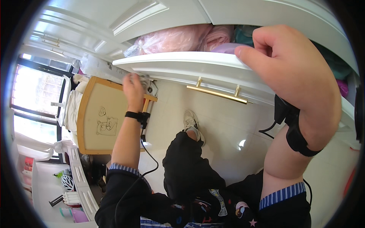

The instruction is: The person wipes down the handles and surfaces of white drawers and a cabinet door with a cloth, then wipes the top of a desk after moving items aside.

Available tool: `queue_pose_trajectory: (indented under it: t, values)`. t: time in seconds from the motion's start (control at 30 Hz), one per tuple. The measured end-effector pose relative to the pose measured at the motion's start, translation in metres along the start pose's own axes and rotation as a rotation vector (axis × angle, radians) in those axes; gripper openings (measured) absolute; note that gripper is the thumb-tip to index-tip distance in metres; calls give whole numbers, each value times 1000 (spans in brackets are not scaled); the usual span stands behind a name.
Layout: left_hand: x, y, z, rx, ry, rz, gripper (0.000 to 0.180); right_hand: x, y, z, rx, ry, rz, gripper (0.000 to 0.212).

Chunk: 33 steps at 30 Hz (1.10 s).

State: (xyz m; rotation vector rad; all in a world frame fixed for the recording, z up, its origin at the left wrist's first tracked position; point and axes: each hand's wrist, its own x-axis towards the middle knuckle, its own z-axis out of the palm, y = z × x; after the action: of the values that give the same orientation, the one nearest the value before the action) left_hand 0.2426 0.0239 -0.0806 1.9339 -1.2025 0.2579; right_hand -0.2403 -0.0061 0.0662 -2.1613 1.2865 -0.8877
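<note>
While bending the right hand (281,49) over the top edge of the pulled-out white drawer (159,65), standing with one shoe (191,121) on the pale floor (228,133), lower than both hands in the view. Laying the right thumb (250,57) at this edge, just beside a lilac thing (226,48); curling the right fingers (263,41) narrowly, with tips partly hidden. Impossible to say if gripping anything there.

Visible inside the drawer, to the left of the right hand: a pink bundle (173,38) in clear plastic, then, nearer to the hand, folded pink cloth (219,38). Just behind the hand, teal fabric (243,32); to its right, a small magenta piece (343,88). Below and left of the same hand, on the drawer front, a gold bar handle (218,95), apart from both hands.

Blurred, the left hand (133,89), just below the left end of the drawer front. Impossible to say whether spread or narrow, or whether touching the drawer. Just left of this hand, a wooden-framed board (99,110) with a line drawing; farther left, a bright window (38,91).
</note>
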Motion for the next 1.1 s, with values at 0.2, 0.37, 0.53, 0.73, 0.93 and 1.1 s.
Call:
queue_pose_trajectory:
  t: [0.2,0.37,0.53,0.73,0.93,1.1]
  values:
    - [5,69,-5,-507,181,-263,41,3,12,10,-94,15,27,41]
    - [-56,42,48,-434,70,-185,33,7,13,11,-46,59,-59,42]
    - [-93,90,43,-501,-19,103,23,6,19,6,-42,43,-57,43]
    - [-56,202,-22,-765,154,340,19,4,13,5,-66,57,-80,41]
    - [-44,267,-26,-515,-371,999,37,3,1,14,91,116,-198,30]
    - [-58,313,-3,-881,-362,873,62,6,-28,20,397,271,-351,38]
